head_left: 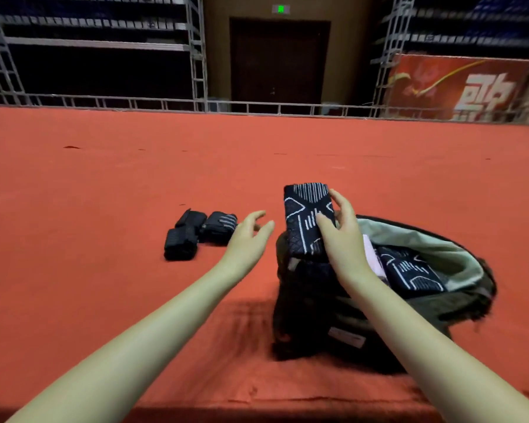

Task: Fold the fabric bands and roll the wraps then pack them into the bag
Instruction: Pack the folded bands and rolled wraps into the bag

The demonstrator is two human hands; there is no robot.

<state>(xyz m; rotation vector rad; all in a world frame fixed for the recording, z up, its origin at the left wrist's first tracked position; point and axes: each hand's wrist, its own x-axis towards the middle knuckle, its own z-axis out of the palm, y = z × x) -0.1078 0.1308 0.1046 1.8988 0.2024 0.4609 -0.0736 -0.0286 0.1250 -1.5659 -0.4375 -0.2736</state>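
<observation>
My right hand grips a folded black fabric band with white line patterns, holding it upright just above the left rim of the open dark bag. Inside the bag, against its pale green lining, lie another patterned black band and something pink. My left hand hovers with fingers straight and holds nothing, just left of the held band. Three rolled black wraps sit together on the red floor, left of my left hand.
Red carpet covers the floor all around. A low metal railing runs along its far edge, with scaffolding, a dark door and a red banner behind it. The carpet's near edge drops off at the bottom.
</observation>
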